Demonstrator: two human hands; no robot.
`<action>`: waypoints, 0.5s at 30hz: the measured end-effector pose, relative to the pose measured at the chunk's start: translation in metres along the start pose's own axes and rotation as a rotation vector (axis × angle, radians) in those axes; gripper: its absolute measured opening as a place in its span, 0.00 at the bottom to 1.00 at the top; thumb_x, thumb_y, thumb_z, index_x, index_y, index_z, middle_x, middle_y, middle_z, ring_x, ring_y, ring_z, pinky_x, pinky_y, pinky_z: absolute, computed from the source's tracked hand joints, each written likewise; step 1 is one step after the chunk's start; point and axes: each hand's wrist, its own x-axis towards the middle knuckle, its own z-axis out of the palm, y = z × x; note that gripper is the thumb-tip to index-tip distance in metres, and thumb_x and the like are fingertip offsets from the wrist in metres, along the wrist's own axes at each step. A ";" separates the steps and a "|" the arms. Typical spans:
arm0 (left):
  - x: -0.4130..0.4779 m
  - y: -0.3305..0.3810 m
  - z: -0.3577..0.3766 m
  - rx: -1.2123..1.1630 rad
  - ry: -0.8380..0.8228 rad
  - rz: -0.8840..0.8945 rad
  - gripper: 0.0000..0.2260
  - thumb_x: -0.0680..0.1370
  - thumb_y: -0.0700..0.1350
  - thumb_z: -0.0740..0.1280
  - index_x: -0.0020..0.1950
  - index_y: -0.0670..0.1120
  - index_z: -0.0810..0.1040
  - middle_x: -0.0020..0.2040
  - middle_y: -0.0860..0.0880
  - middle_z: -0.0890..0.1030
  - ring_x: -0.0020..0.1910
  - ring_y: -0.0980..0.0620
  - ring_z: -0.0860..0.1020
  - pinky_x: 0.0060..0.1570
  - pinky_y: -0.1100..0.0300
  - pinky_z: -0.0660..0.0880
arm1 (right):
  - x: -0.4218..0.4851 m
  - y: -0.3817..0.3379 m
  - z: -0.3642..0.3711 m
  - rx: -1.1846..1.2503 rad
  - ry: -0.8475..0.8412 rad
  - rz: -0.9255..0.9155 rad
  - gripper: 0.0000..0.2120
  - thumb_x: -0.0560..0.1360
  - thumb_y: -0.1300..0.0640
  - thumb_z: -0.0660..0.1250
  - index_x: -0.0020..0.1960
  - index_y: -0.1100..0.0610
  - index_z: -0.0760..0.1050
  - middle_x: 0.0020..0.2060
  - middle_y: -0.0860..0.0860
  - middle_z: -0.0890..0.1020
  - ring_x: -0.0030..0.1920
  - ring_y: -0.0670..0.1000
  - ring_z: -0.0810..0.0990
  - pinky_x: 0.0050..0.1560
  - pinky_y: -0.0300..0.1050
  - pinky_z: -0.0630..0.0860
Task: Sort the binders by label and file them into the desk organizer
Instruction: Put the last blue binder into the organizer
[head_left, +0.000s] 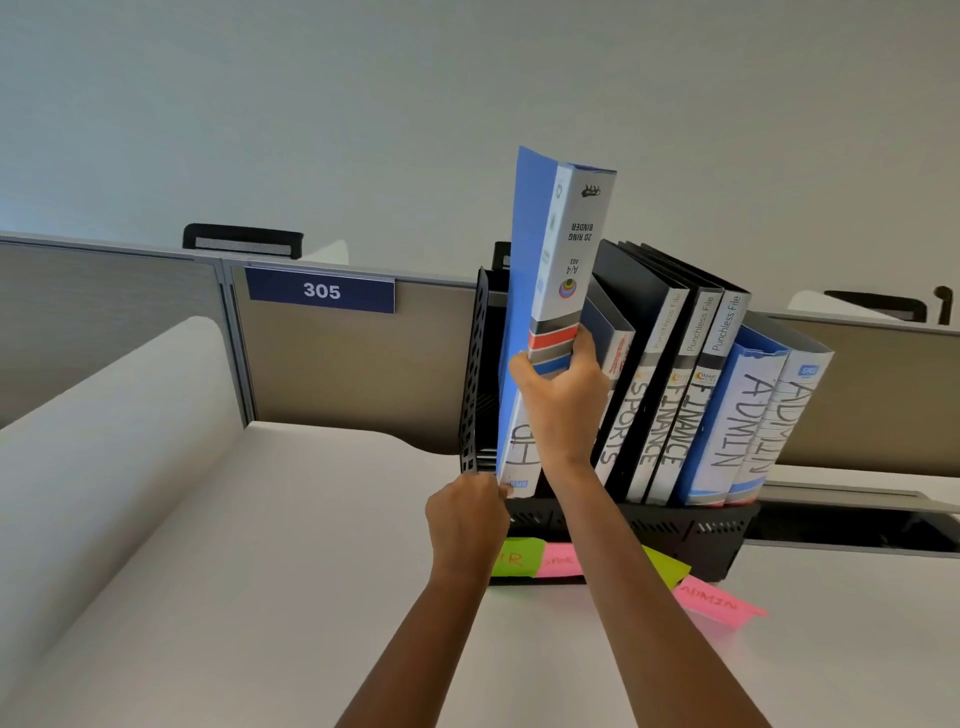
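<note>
While the fingers (586, 349) of the right hand (563, 402) clamp the spine of the blue binder (571, 249) below its middle, the binder stands in the leftmost slot of the desk organizer (675, 530) — long axis near vertical, top leaning right. The left hand (465, 522), nearer the base, is curled at the bottom corner by the mesh end wall (480, 364); whether it holds binder or organizer, I cannot tell. Seating it looks like a straight push down.

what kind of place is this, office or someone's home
Most likely an office cubicle: a desk partition with a numbered plate reading 305, labelled binders filed in a black desk organizer, and a chair back beyond it.
</note>
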 end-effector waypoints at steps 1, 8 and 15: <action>0.001 0.001 0.000 -0.009 -0.015 -0.003 0.15 0.81 0.49 0.55 0.56 0.45 0.78 0.55 0.48 0.81 0.52 0.49 0.80 0.26 0.68 0.53 | -0.002 0.000 0.000 0.008 0.012 -0.007 0.21 0.69 0.61 0.71 0.61 0.63 0.72 0.52 0.56 0.82 0.45 0.46 0.79 0.39 0.18 0.71; 0.008 0.004 -0.007 0.012 0.008 -0.065 0.03 0.71 0.40 0.67 0.42 0.43 0.81 0.42 0.45 0.83 0.38 0.47 0.81 0.25 0.66 0.48 | -0.008 0.000 0.004 0.042 0.040 -0.031 0.23 0.70 0.59 0.71 0.63 0.63 0.70 0.55 0.56 0.80 0.50 0.49 0.80 0.42 0.19 0.71; 0.010 -0.004 0.000 -0.012 -0.014 -0.049 0.10 0.79 0.42 0.58 0.53 0.43 0.78 0.52 0.45 0.82 0.51 0.46 0.79 0.26 0.65 0.54 | -0.012 0.004 0.003 0.015 0.002 -0.040 0.26 0.70 0.58 0.71 0.64 0.63 0.66 0.57 0.56 0.78 0.53 0.52 0.80 0.48 0.29 0.75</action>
